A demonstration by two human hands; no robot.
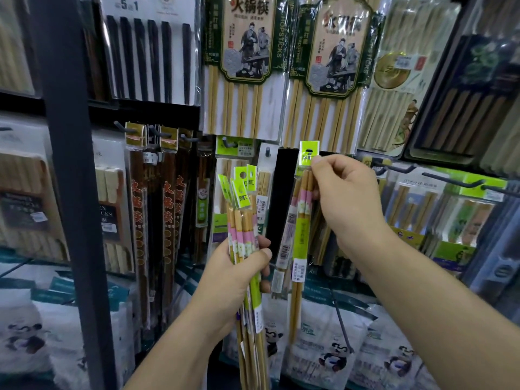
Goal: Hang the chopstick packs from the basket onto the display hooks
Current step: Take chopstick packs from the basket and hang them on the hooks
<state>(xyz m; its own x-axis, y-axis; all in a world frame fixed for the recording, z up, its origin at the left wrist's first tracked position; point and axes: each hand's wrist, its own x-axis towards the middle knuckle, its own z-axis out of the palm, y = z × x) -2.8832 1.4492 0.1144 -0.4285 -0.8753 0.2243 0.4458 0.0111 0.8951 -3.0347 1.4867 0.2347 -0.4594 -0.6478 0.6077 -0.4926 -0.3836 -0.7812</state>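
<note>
Lime-green card headers top every slim pack here, each a clear plastic sleeve holding a pair of pale wooden chopsticks banded in pink and white near the upper end. The right hand (pixel 342 198) pinches one such single pack (pixel 300 220) by the edge of its header between thumb and forefinger, so that the pack hangs straight down just right of the black panel (pixel 281 198) at the middle of the display. Whether its header hole sits on a hook cannot be told. Left of that panel and lower, the left hand (pixel 242 274) is closed around a bundle of packs (pixel 244 235), several of the same kind held together at mid-length, their headers fanned apart at the top and their bare wooden tips pointing down. Just left of the panel, a narrow clear pack hangs from a short dark peg (pixel 267 151). Above the panel hang two broad hotpot chopstick packs (pixel 244 66), glossy, with green-edged printed cards over rows of square-cut bamboo sticks. Right of the panel, long dark hooks (pixel 453 180) jut out, carrying more green-headed packs.
</note>
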